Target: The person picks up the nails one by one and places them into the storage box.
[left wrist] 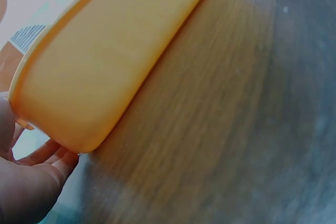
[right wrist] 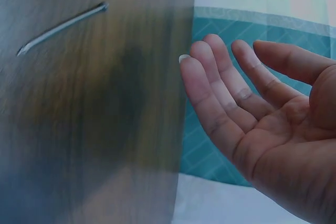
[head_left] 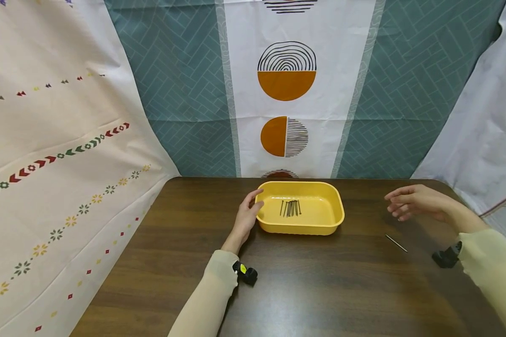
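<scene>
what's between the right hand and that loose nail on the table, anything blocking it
Nothing visible. The right hand hovers open above the bare table, and the loose nail lies alone just nearer the person. The yellow tray sits well off to the side.

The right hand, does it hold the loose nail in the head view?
No, the right hand is open above the table, and the loose nail lies apart from it.
</scene>
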Motion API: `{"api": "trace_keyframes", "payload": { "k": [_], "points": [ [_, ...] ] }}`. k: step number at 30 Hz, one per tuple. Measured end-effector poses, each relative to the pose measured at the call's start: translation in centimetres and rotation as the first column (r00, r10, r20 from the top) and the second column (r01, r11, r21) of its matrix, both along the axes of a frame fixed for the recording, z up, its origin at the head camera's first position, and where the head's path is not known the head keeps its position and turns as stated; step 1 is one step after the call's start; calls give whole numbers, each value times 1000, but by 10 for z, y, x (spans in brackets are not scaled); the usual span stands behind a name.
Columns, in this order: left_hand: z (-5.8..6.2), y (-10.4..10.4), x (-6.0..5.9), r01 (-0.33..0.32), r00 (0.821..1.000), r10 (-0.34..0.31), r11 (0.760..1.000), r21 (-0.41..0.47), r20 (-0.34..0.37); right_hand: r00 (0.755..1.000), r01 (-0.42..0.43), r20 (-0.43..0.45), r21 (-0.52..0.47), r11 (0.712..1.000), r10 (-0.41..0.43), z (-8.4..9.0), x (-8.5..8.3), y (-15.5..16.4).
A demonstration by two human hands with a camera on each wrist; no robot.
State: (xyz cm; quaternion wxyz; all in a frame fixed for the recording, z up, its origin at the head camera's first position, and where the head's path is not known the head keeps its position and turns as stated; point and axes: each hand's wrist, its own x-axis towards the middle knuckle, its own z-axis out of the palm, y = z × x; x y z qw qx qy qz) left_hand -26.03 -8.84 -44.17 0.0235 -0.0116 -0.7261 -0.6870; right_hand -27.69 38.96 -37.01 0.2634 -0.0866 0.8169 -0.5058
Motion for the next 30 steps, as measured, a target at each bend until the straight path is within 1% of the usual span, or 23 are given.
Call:
{"api": "trace_keyframes", "payload": {
  "k": [6,12,16,22,26,28,30],
  "points": [
    [0,0,0,0,1000,0,1000,1,-4,997,-54,55,-21,998,55,-4,6,16],
    [3,-2,3,24,1000,-24,1000,14,-9,991,-98,87,-32,995,101,-3,10,23],
    [4,-4,4,36,999,-36,999,14,-12,990,-109,83,-26,994,111,-6,12,23],
    [2,-2,3,20,1000,-20,1000,11,-9,990,-114,78,-5,993,114,-17,18,18],
    [-2,-1,0,3,1000,-3,1000,-3,-6,990,-119,75,9,993,118,-25,21,15],
    [-2,-2,0,4,1000,-4,1000,-7,-10,990,-115,78,20,993,113,-28,22,13],
    [-6,-4,-5,14,1000,-14,1000,-6,-7,990,-117,82,25,993,114,-32,24,12]
  ]
}}
